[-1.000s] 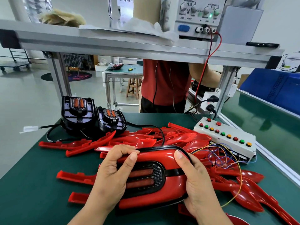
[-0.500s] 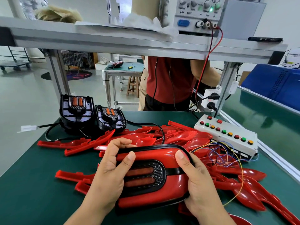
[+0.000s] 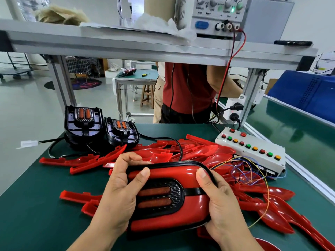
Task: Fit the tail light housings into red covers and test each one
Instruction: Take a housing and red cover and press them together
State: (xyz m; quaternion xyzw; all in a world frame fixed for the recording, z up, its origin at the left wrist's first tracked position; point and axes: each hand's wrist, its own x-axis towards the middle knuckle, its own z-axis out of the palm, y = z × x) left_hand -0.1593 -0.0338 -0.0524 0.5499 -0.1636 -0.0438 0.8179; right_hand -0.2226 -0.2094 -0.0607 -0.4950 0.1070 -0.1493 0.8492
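Note:
A tail light (image 3: 174, 180), its black housing wearing red covers, is held flat in front of me above the green table (image 3: 32, 214). My left hand (image 3: 117, 192) grips its left end, thumb pressing on the upper red cover. My right hand (image 3: 223, 203) grips its right end, thumb on the cover's top right corner. Two bare black housings (image 3: 82, 124) (image 3: 121, 132) with orange lenses stand at the back left. Several loose red covers (image 3: 190, 153) lie piled behind and to the right of the light.
A white test box (image 3: 253, 151) with coloured buttons and loose thin wires sits at the right. A white connector (image 3: 29, 143) on a black cable lies at the left edge. A power supply (image 3: 217, 15) stands on the overhead shelf. A person in a red shirt (image 3: 188, 91) stands behind the table.
Both hands keep their grip on the tail light. The view has tilted down slightly; my thumbs stay pressed on the red cover with barely any shift.

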